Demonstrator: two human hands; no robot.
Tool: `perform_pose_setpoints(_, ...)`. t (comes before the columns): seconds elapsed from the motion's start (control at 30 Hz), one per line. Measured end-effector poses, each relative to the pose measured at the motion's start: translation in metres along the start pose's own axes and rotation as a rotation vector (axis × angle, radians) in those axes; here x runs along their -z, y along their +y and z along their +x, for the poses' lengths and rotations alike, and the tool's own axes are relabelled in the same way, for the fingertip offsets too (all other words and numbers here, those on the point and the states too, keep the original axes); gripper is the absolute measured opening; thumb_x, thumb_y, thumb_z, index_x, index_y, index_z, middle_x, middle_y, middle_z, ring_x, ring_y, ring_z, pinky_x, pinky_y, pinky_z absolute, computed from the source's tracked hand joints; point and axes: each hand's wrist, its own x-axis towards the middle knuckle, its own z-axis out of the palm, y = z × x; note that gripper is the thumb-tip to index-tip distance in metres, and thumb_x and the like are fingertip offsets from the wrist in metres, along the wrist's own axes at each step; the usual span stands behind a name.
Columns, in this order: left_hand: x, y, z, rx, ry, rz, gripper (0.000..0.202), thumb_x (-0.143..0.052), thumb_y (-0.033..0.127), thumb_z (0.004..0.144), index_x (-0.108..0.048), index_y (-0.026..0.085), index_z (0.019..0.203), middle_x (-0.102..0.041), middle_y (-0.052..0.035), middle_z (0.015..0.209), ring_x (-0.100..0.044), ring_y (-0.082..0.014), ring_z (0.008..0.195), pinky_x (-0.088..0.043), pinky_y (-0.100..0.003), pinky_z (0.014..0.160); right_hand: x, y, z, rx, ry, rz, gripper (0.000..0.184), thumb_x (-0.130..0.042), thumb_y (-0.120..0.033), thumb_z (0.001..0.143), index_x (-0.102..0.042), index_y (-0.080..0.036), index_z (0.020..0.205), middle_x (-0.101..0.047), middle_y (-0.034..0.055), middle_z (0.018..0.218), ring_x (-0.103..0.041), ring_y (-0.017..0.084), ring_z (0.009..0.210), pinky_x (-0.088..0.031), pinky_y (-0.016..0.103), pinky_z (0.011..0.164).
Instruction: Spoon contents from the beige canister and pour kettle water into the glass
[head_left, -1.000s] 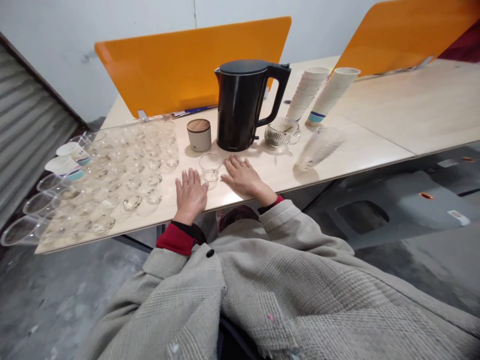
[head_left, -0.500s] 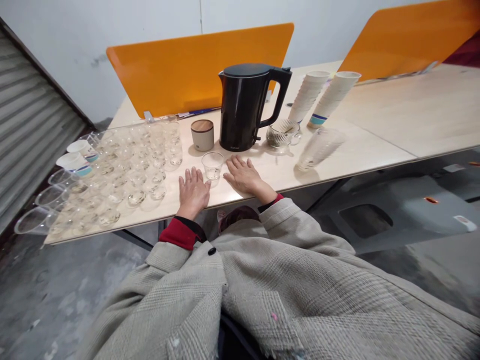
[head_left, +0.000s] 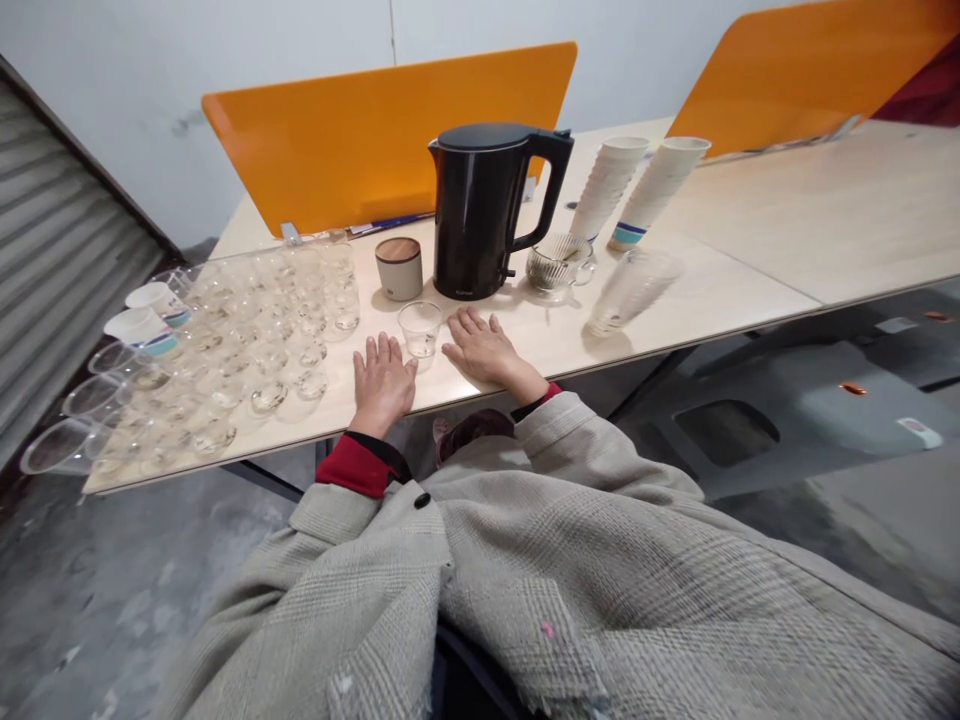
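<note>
My left hand (head_left: 382, 382) lies flat on the table near its front edge, fingers stretched out and holding nothing. To its right, my right hand (head_left: 489, 350) also rests palm down with the fingers extended. Between the two stands a clear plastic cup (head_left: 420, 330) with small dark bits at its bottom. Behind it are a grey canister with a wooden lid (head_left: 399, 270) and a black electric kettle (head_left: 480, 215), its handle to the right. A ribbed glass cup (head_left: 555, 265) with dark contents sits right of the kettle.
Many clear plastic cups (head_left: 270, 395) crowd the table's left end, with two paper cups (head_left: 142, 330) among them. A stack of clear cups (head_left: 630, 290) and two tall paper cup stacks (head_left: 660, 190) stand right. Orange dividers (head_left: 375, 140) rise behind; a grey stool (head_left: 810, 420) is below.
The whole view has shifted slightly, so things sit a little further left. Both hands stay flat in the same places beside the plastic cup.
</note>
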Motion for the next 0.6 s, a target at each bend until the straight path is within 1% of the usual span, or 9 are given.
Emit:
perform_pose_setpoints(0.17,0.0021,0.0015,-0.0016,0.001,0.007,0.011,0.069,-0.023,0.040,0.114,-0.032,0.004,0.172,-0.024,-0.0173,0.184,-0.020,-0.0359,0.173,-0.020,-0.058,0.140,-0.0015,0.0019,0.0004,0.011,0.004,-0.004,0.074,-0.032,-0.044,0.112,-0.028,-0.002,0.173,-0.020,0.0223,0.184,-0.016,0.038,0.173,-0.015,0.066,0.138)
perform_pose_setpoints(0.47,0.0002,0.0010,-0.0010,-0.003,0.014,0.012,0.069,-0.024,0.040,0.114,-0.032,0.004,0.172,-0.026,-0.0177,0.183,-0.021,-0.0369,0.172,-0.020,-0.059,0.140,-0.0025,0.0026,0.0007,0.018,0.011,-0.013,0.073,-0.031,-0.043,0.112,-0.030,-0.001,0.172,-0.021,0.0224,0.184,-0.017,0.038,0.173,-0.016,0.066,0.137)
perform_pose_setpoints(0.6,-0.0009,0.0003,-0.0007,-0.004,0.012,0.005,0.070,-0.023,0.040,0.113,-0.031,0.003,0.172,-0.024,-0.0179,0.184,-0.019,-0.0378,0.173,-0.019,-0.059,0.140,-0.0023,0.0021,0.0011,0.017,0.008,-0.022,0.073,-0.030,-0.042,0.112,-0.030,-0.001,0.172,-0.021,0.0224,0.184,-0.017,0.038,0.172,-0.017,0.066,0.137)
